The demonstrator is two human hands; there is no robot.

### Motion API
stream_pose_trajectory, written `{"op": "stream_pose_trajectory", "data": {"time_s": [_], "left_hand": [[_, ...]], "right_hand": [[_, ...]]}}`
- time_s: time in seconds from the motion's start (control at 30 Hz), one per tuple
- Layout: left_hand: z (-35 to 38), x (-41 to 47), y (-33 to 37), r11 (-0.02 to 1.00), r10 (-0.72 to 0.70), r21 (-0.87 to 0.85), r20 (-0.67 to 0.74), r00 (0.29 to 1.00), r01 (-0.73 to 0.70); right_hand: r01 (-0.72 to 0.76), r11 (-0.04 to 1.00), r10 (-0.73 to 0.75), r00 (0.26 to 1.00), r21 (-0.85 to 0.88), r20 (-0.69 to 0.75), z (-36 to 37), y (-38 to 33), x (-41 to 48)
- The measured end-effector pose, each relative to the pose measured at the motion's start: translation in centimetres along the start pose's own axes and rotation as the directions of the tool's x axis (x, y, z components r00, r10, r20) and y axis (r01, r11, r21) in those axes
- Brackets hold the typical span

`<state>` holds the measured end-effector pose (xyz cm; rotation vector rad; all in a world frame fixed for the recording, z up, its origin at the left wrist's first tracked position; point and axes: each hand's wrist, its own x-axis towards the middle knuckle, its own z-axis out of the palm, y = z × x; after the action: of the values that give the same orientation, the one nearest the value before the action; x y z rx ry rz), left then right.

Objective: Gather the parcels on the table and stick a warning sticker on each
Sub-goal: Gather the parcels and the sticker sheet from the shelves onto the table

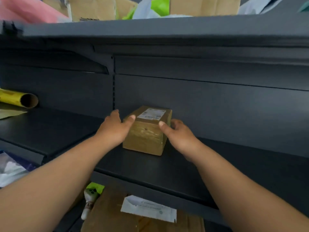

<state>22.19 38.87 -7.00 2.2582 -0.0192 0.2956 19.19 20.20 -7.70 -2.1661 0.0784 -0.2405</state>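
Observation:
A small brown cardboard parcel point(147, 133) wrapped in clear tape, with a white shipping label on top, stands on a dark grey shelf point(167, 166). My left hand point(115, 128) is against its left side, thumb lying on the top front edge. My right hand point(178, 133) is against its right side, thumb on the top right front corner. Both hands clasp the parcel between them. The fingers behind the parcel are hidden.
A yellow roll on a cardboard tube point(18, 98) lies on the left shelf. Below the shelf sits a larger cardboard box point(117, 215) with a white label. Plastic mailers point(11, 169) are at lower left. Boxes and bags crowd the top shelf point(93, 9).

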Motion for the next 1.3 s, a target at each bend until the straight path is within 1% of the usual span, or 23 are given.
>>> {"op": "stream_pose_trajectory", "data": {"time_s": [0.17,0.23,0.3,0.4,0.5,0.63,0.8,0.93,1.07,1.2,1.3], "left_hand": [[0.7,3.9,-0.8,0.975,-0.117,-0.165,0.178,0.977,0.146],[1.3,5.0,-1.2,0.931,-0.17,-0.276,0.251,0.953,0.239],[1.7,5.1,-1.3,0.89,-0.173,-0.364,0.285,0.943,0.274],[2.7,4.9,-0.7,0.901,-0.076,-0.386,0.31,0.948,0.199],[3.7,2.6,0.9,0.895,0.079,-0.439,0.346,0.935,0.086],[4.9,-2.1,3.5,0.827,0.295,-0.561,0.365,0.883,-0.045],[6.7,-7.4,6.7,0.744,0.472,-0.656,0.383,0.794,-0.126],[8.1,-12.7,9.5,0.671,0.577,-0.73,0.408,0.707,-0.126],[9.5,-19.2,12.5,0.616,0.655,-0.78,0.43,0.622,-0.11],[11.4,-26.1,15.4,0.61,0.69,-0.786,0.462,0.557,-0.103],[13.0,-31.8,17.4,0.61,0.714,-0.788,0.499,0.491,-0.086]], "right_hand": [[-0.148,0.988,0.151,0.986,0.05,-0.069,2.1,-1.5,0.5],[-0.186,0.971,0.197,0.978,0.152,-0.065,3.0,-2.0,0.3],[-0.206,0.946,0.234,0.969,0.251,-0.085,3.5,-2.3,-0.1],[-0.211,0.917,0.281,0.944,0.338,-0.173,3.0,-2.0,-1.6],[-0.202,0.906,0.314,0.91,0.373,-0.27,1.4,-1.2,-4.4],[-0.181,0.907,0.349,0.828,0.38,-0.439,-1.9,-0.4,-8.9],[-0.194,0.914,0.381,0.711,0.356,-0.591,-5.4,0.5,-15.1],[-0.195,0.931,0.361,0.625,0.309,-0.692,-8.2,1.1,-20.9],[-0.189,0.934,0.357,0.553,0.304,-0.753,-11.4,2.4,-27.5],[-0.204,0.924,0.384,0.483,0.325,-0.787,-14.6,4.2,-34.5],[-0.213,0.915,0.402,0.427,0.342,-0.81,-17.0,6.0,-40.3]]}}
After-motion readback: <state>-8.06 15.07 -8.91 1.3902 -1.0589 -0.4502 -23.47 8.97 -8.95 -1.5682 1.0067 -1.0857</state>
